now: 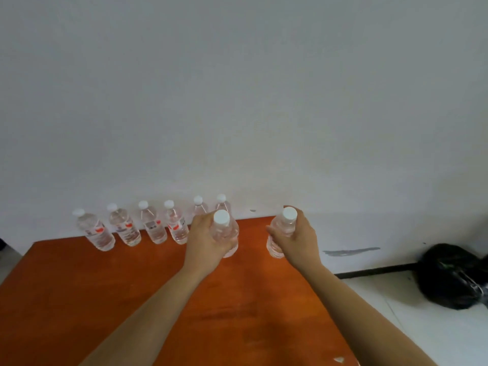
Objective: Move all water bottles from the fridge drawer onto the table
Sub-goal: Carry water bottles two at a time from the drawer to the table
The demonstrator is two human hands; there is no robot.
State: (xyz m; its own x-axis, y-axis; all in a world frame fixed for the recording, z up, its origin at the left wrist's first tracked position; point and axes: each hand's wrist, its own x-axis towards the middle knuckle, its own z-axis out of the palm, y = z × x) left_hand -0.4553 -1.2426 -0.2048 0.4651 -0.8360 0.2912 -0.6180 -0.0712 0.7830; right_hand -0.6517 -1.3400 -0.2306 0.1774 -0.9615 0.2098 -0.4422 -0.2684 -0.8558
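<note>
Several clear water bottles with white caps stand in a row (pixel 154 228) along the far edge of the orange-brown table (pixel 105 286), against the white wall. My left hand (pixel 203 241) grips another upright water bottle (pixel 225 233) just in front of the row's right end. To its right, my right hand (pixel 298 239) grips a second bottle (pixel 282 231) near the table's far right corner. Both held bottles are upright, low over the tabletop; whether their bases touch it I cannot tell. The fridge drawer is out of view.
A black plastic bag (pixel 451 276) lies on the pale floor to the right of the table. The table's right edge runs diagonally under my right forearm. A white scrap (pixel 338 359) lies near that edge at the bottom.
</note>
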